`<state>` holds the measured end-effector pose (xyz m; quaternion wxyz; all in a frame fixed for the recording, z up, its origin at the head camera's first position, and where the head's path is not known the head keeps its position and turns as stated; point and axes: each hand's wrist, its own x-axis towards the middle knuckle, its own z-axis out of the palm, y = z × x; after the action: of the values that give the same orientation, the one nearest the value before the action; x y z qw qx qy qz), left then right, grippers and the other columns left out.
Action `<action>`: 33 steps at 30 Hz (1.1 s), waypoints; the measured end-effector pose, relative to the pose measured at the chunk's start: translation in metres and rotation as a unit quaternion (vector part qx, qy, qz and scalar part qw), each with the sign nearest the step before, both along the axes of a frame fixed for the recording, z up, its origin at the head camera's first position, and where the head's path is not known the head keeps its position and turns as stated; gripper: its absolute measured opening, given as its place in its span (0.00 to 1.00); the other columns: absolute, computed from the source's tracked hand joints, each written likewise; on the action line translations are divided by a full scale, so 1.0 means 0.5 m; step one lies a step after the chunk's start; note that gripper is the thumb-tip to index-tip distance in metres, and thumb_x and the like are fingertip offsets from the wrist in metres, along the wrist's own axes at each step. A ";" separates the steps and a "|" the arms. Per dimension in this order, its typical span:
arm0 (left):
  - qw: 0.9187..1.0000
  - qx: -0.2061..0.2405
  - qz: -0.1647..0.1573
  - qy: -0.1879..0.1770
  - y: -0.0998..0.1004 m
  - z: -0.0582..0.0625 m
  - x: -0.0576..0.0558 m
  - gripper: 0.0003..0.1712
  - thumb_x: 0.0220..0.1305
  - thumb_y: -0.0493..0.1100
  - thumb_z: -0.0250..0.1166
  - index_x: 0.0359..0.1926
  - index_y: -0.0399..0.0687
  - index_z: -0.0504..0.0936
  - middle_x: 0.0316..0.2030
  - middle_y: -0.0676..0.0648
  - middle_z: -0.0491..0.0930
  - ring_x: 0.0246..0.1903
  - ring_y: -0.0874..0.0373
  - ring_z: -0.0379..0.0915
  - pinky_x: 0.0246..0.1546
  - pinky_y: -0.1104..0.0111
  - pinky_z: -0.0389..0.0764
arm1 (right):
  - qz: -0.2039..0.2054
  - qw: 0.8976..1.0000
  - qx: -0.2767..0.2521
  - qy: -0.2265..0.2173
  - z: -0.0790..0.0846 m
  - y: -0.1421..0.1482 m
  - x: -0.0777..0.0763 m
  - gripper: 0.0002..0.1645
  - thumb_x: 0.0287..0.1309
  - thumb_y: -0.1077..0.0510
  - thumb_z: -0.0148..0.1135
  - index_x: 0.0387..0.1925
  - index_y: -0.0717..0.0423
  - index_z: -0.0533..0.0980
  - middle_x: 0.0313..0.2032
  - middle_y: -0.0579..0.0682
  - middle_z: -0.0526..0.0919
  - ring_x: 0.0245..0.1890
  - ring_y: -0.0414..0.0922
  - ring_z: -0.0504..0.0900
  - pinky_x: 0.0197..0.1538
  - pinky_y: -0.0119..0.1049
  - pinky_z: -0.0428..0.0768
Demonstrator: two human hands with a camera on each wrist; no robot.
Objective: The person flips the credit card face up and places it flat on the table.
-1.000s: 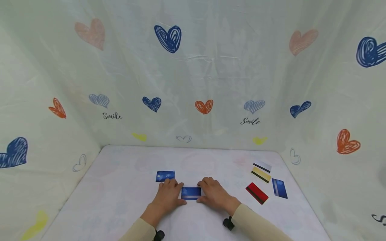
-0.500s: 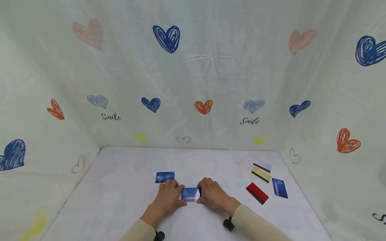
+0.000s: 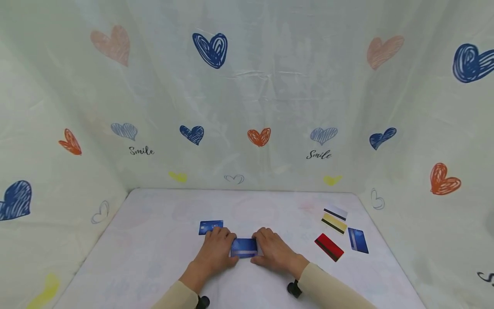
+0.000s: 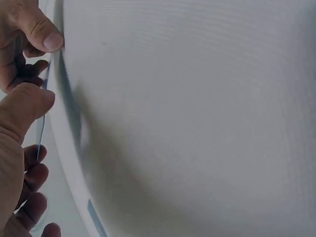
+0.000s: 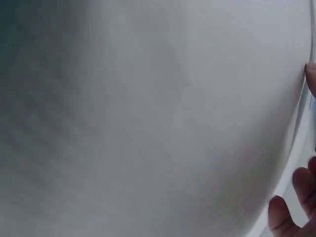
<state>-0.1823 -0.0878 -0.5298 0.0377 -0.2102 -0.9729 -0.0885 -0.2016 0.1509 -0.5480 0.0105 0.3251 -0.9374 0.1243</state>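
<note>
Between my two hands, in the head view, is a blue bank card (image 3: 244, 248) with a pale stripe near its lower edge. My left hand (image 3: 216, 249) pinches its left end between thumb and fingers, while my right hand (image 3: 275, 250) pinches the right end. The left wrist view catches the card nearly edge-on, as a thin blue line beside the thumb. From the right wrist only some fingertips (image 5: 303, 190) show at the frame's edge. A blue VIP card (image 3: 208, 226) lies just beyond my left hand, its lower right part hidden by the fingers.
Toward the right of the white-covered table (image 3: 162, 214) lie a white card (image 3: 336, 212), a yellow card (image 3: 334, 223), a red card (image 3: 329, 247) and another blue card (image 3: 358, 240). A heart-printed curtain (image 3: 247, 94) surrounds the table's back and sides.
The held card flashes with glare half a second ago and now tilts slightly, its far edge a little higher. Both hands keep their hold at its ends. Cards at the right stay put.
</note>
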 end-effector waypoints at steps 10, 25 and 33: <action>0.997 0.012 -0.032 0.068 0.004 0.040 0.000 0.37 0.56 0.65 0.78 0.59 0.48 0.83 0.53 0.48 0.81 0.56 0.49 0.71 0.58 0.49 0.76 | 0.012 0.996 -0.028 0.082 0.000 -0.004 -0.005 0.35 0.57 0.41 0.79 0.58 0.56 0.77 0.49 0.47 0.80 0.48 0.42 0.78 0.53 0.39 0.82; 0.991 0.116 -0.053 0.034 0.016 0.051 0.004 0.48 0.55 0.60 0.82 0.70 0.44 0.73 0.58 0.44 0.77 0.56 0.48 0.70 0.59 0.48 0.77 | -0.001 0.987 -0.156 -0.021 0.017 -0.030 0.006 0.31 0.61 0.49 0.78 0.61 0.56 0.76 0.55 0.48 0.79 0.53 0.45 0.80 0.56 0.39 0.83; 0.992 0.112 -0.062 0.013 0.025 0.041 0.006 0.38 0.62 0.57 0.77 0.69 0.48 0.78 0.58 0.49 0.78 0.56 0.54 0.69 0.62 0.53 0.77 | 0.009 0.981 -0.192 -0.006 0.004 -0.028 0.007 0.32 0.60 0.51 0.79 0.60 0.56 0.75 0.53 0.48 0.80 0.51 0.43 0.79 0.54 0.38 0.83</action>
<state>-0.1793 -0.0752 -0.5091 0.0676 -0.2659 -0.9414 -0.1962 -0.1979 0.1368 -0.5460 0.0655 0.3251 -0.8931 0.3041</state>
